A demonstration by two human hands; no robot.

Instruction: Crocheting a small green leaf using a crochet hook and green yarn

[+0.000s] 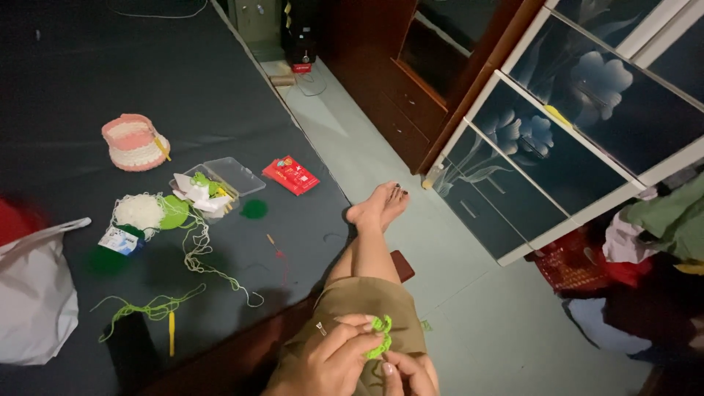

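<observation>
Pinching green crochet piece (pixel 380 336) (both hands), fingers (pixel 350 339) closed

Flat red packet (pixel 291 175) beside clear plastic box (pixel 220 178)

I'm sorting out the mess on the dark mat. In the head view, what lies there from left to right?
White plastic bag → pink crocheted piece → clear plastic box → small green crocheted disc → red packet.

Dark mattress (pixel 110 59), pale floor (pixel 477 323), flowered cabinet doors (pixel 579 125)
</observation>
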